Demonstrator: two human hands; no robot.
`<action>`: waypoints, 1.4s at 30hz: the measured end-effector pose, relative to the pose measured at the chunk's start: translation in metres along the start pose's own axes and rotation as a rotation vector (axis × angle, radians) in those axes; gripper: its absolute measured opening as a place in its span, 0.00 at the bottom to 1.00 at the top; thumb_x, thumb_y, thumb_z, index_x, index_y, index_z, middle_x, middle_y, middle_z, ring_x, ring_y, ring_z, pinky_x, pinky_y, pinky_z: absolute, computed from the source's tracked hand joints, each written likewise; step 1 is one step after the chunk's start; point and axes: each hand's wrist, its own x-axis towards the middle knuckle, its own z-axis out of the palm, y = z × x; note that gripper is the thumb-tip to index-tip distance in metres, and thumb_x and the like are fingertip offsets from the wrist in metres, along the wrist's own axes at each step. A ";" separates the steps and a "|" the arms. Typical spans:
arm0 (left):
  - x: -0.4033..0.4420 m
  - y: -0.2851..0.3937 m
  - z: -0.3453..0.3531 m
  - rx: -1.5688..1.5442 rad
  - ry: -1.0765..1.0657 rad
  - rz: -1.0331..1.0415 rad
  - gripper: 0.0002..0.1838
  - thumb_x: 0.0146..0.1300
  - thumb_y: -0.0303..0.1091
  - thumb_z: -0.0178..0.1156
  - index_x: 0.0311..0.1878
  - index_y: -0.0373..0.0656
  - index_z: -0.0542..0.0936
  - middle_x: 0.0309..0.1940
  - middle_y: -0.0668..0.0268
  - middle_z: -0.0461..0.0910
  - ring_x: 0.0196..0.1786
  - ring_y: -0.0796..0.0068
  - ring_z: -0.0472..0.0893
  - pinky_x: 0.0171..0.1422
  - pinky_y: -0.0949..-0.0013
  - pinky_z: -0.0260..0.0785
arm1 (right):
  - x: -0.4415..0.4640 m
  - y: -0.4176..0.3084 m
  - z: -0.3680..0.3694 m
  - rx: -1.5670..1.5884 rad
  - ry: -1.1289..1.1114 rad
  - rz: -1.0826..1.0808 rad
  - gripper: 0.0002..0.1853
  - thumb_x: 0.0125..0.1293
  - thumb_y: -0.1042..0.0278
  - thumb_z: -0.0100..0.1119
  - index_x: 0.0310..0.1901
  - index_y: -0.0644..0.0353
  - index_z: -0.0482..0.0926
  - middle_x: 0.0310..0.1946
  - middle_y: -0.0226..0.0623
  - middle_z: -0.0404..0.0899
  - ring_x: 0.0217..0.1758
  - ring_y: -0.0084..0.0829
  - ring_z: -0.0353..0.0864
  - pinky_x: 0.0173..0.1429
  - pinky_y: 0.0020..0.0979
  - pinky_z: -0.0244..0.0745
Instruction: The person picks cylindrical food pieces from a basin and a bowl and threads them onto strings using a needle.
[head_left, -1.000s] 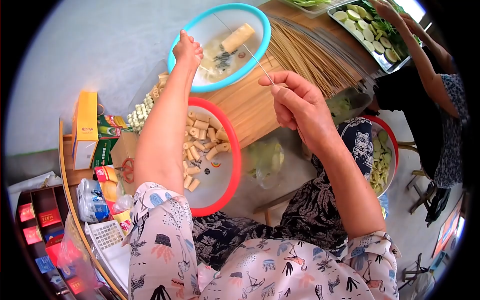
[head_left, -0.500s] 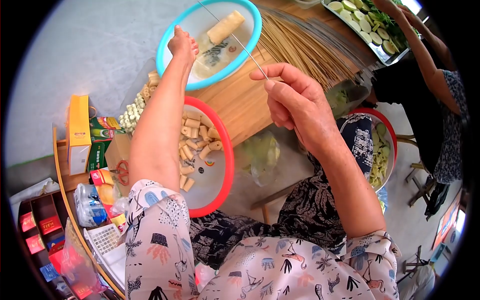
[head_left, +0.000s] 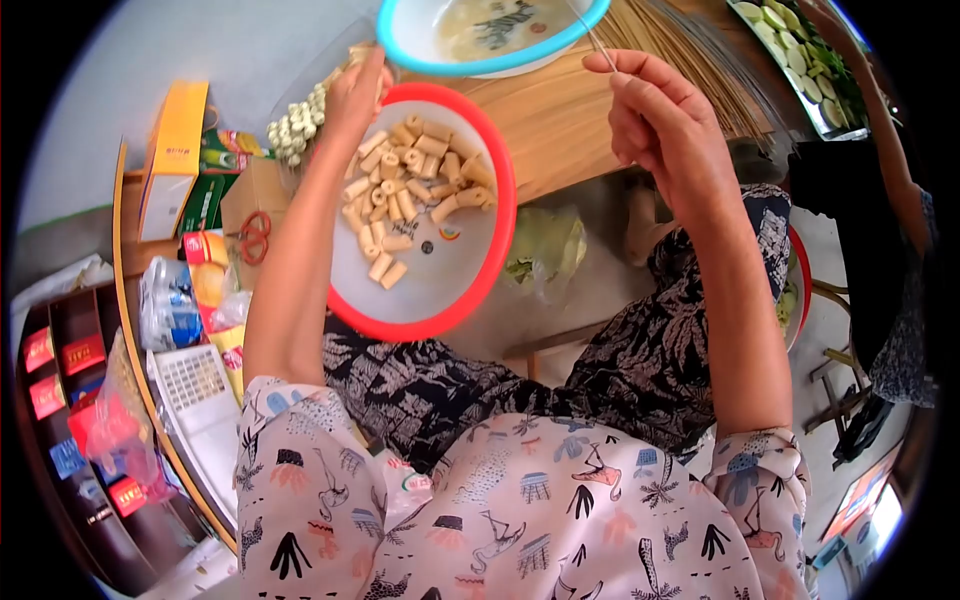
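My right hand (head_left: 672, 125) pinches a thin skewer (head_left: 590, 35) between thumb and forefinger. The skewer slants up and left, and its far end is out of view. My left hand (head_left: 357, 95) is closed beside the upper left rim of the red-rimmed basin (head_left: 507, 215); what its fingers hold, if anything, is hidden. Short, tan, hollow roll pieces (head_left: 420, 165) are heaped in that basin. Beyond it stands the blue-rimmed basin (head_left: 480, 68), with some cloudy liquid at its bottom.
Many loose sticks (head_left: 690, 60) lie on the wooden table (head_left: 545, 120). A tray of green slices (head_left: 800, 65) stands at the far right, near another person's arm (head_left: 865, 80). Pale threaded pieces (head_left: 297, 125), boxes (head_left: 175, 150) and red scissors (head_left: 254, 238) are at left.
The view has shifted, so the basins sit higher. The tan roll seen on the skewer is now out of view. My left hand has moved from the blue-rimmed basin toward the red-rimmed one.
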 end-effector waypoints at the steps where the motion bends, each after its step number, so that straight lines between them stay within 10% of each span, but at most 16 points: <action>1: -0.015 -0.018 -0.013 0.219 -0.001 0.050 0.23 0.63 0.54 0.57 0.31 0.41 0.80 0.23 0.67 0.77 0.28 0.70 0.76 0.36 0.67 0.69 | -0.001 0.000 0.002 -0.010 -0.005 -0.010 0.12 0.70 0.65 0.49 0.47 0.61 0.78 0.17 0.19 0.63 0.18 0.12 0.59 0.23 0.17 0.52; 2: -0.033 -0.034 -0.023 0.216 0.010 0.044 0.23 0.63 0.54 0.57 0.31 0.41 0.80 0.23 0.67 0.77 0.28 0.70 0.76 0.36 0.67 0.69 | -0.003 -0.001 0.005 -0.030 -0.009 0.003 0.13 0.72 0.69 0.47 0.52 0.63 0.76 0.18 0.20 0.58 0.18 0.13 0.53 0.25 0.18 0.54; 4: -0.072 -0.060 -0.034 0.894 0.299 0.699 0.14 0.59 0.43 0.64 0.35 0.41 0.82 0.33 0.62 0.81 0.41 0.62 0.79 0.47 0.62 0.71 | -0.002 0.003 0.005 -0.034 -0.031 -0.015 0.12 0.71 0.67 0.48 0.50 0.63 0.77 0.17 0.20 0.60 0.18 0.13 0.56 0.24 0.18 0.53; 10: -0.152 -0.065 0.059 0.342 -0.172 0.444 0.14 0.53 0.29 0.66 0.44 0.41 0.81 0.42 0.59 0.80 0.47 0.57 0.77 0.54 0.57 0.70 | 0.002 0.010 0.009 -0.060 -0.036 -0.015 0.12 0.70 0.67 0.49 0.48 0.64 0.77 0.17 0.22 0.63 0.18 0.14 0.58 0.24 0.19 0.55; 24: -0.152 -0.078 0.091 0.512 -0.208 0.697 0.19 0.50 0.20 0.62 0.48 0.41 0.79 0.43 0.59 0.77 0.47 0.56 0.76 0.53 0.58 0.69 | 0.013 0.022 0.006 -0.066 -0.099 -0.031 0.12 0.69 0.67 0.49 0.48 0.64 0.76 0.17 0.22 0.63 0.18 0.15 0.58 0.25 0.20 0.56; 33: -0.152 -0.053 0.078 0.331 -0.101 0.380 0.18 0.49 0.19 0.60 0.46 0.42 0.79 0.44 0.60 0.75 0.52 0.58 0.75 0.53 0.58 0.71 | 0.012 0.021 0.013 -0.084 -0.107 -0.016 0.12 0.69 0.67 0.50 0.48 0.64 0.76 0.17 0.22 0.63 0.18 0.15 0.58 0.24 0.20 0.56; 35: -0.137 -0.051 0.093 0.512 0.000 0.783 0.15 0.46 0.20 0.61 0.41 0.42 0.79 0.41 0.59 0.74 0.47 0.59 0.76 0.52 0.60 0.70 | 0.012 0.023 0.014 -0.082 -0.103 -0.009 0.12 0.69 0.67 0.50 0.48 0.64 0.76 0.17 0.22 0.63 0.18 0.15 0.58 0.24 0.20 0.56; 42: -0.125 -0.041 0.095 0.781 -0.092 0.678 0.12 0.51 0.30 0.60 0.40 0.43 0.81 0.37 0.61 0.76 0.43 0.58 0.76 0.50 0.59 0.69 | 0.005 0.017 0.019 -0.121 -0.052 0.021 0.14 0.73 0.66 0.47 0.54 0.64 0.75 0.19 0.21 0.58 0.18 0.14 0.54 0.28 0.18 0.57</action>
